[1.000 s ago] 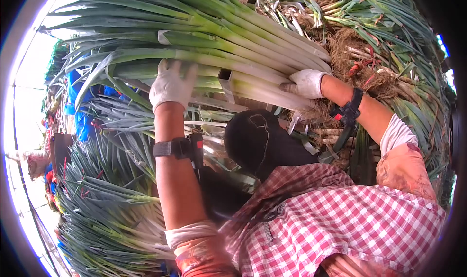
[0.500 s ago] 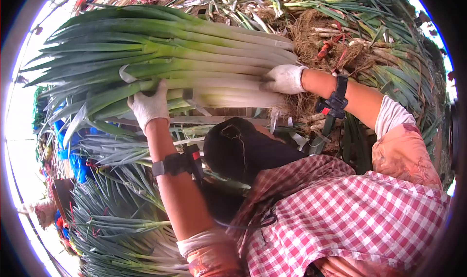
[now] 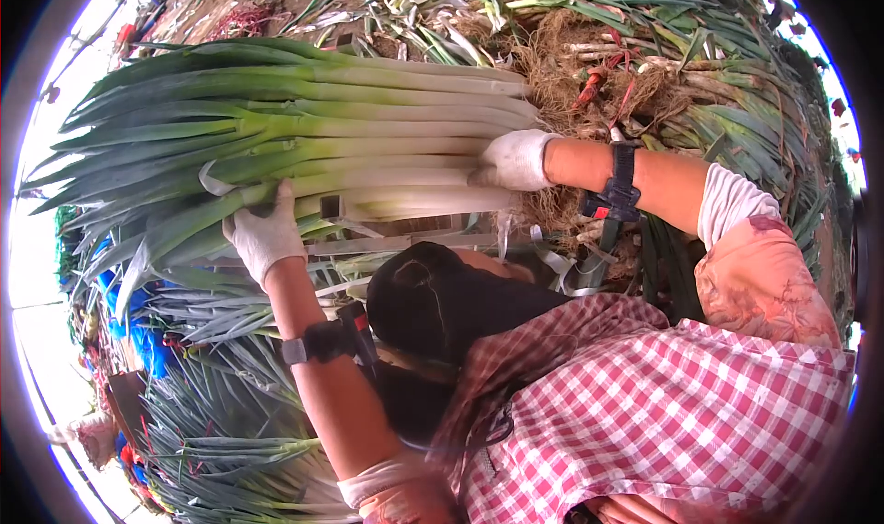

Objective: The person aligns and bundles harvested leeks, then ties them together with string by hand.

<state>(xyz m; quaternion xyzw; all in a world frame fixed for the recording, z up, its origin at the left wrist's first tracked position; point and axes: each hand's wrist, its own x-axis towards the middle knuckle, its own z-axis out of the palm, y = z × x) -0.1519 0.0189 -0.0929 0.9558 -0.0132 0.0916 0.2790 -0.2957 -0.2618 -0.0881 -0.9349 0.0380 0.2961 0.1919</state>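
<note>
A wide bundle of large green onions [image 3: 304, 128] lies across the upper middle, dark leaves to the left and white stalks to the right. My left hand [image 3: 265, 234], in a white glove, grips its near edge where the leaves begin. The thumb lies on top, and the other fingers are partly hidden. My right hand [image 3: 517, 160], also gloved, closes on the white stalks close to the right end. Below the bundle, between my hands, a small block-like piece [image 3: 331, 208] shows against the stalks.
More green onions [image 3: 230, 432] are heaped at the lower left. Brown roots and tied stalks [image 3: 645, 96] lie at the upper right, with a red tie [image 3: 589, 89]. Blue plastic [image 3: 147, 340] shows at the left. White strips [image 3: 557, 262] hang below the bundle's right end.
The whole view has shifted, so the bundle and both hands appear slightly lower and further left. Both hands keep their places on the green onions.
</note>
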